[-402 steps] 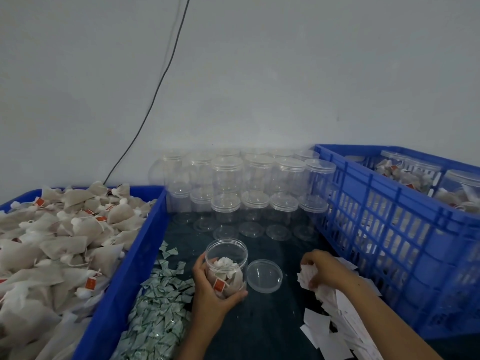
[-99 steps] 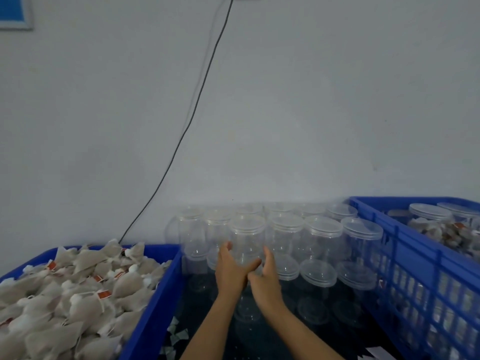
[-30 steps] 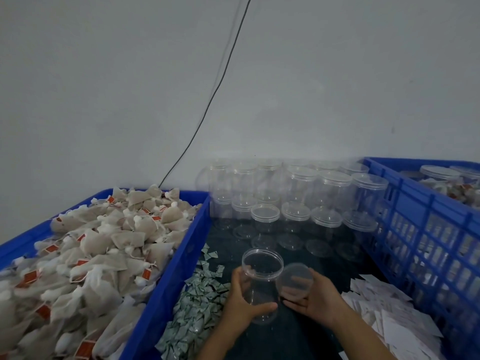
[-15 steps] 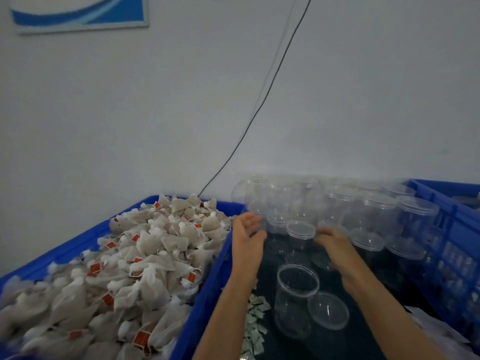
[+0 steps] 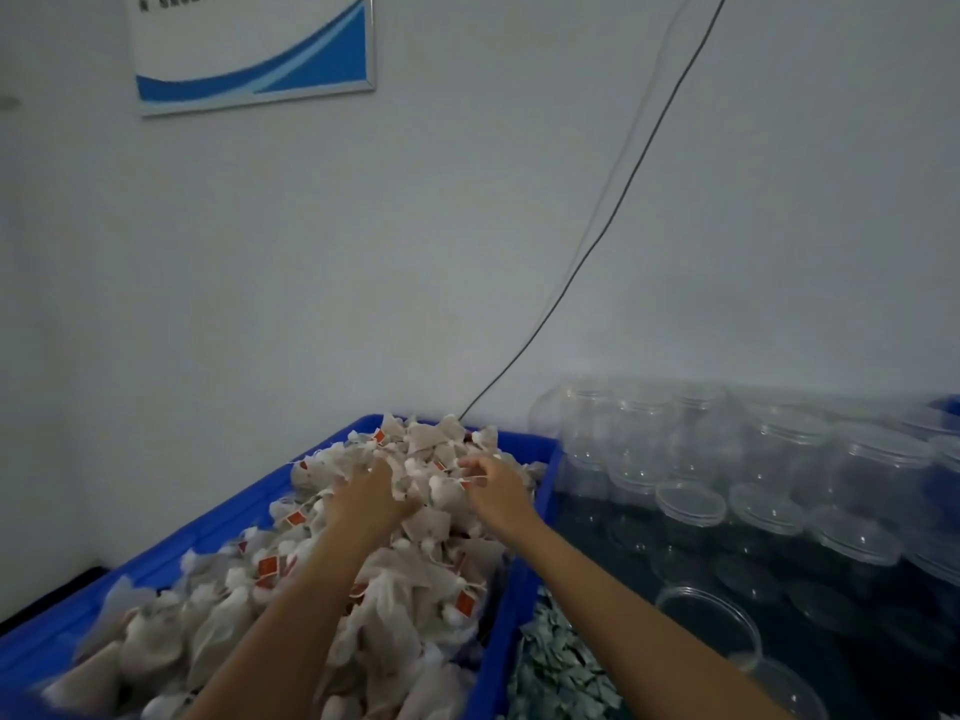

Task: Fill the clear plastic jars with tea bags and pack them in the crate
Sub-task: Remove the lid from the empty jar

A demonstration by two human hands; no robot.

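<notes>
A blue crate (image 5: 521, 579) on the left is heaped with beige tea bags (image 5: 395, 605) with red tags. Both my hands are in the far end of the heap. My left hand (image 5: 370, 504) digs into the tea bags, its fingers curled among them and partly buried. Just to its right, my right hand (image 5: 493, 492) curls its fingers round tea bags. An open clear jar (image 5: 707, 628) stands empty on the dark table at the lower right, with its lid (image 5: 792, 691) lying beside it.
Stacked empty lidded jars (image 5: 779, 459) fill the back right against the wall. A pile of small green packets (image 5: 561, 667) lies between the crate and the open jar. A corner of a second blue crate (image 5: 948, 405) shows at the right edge. A black cable (image 5: 623, 200) hangs down the wall.
Both hands have moved left from over the jars into the tea bag heap. The view has swung left. The open jar and its lid stay on the table.
</notes>
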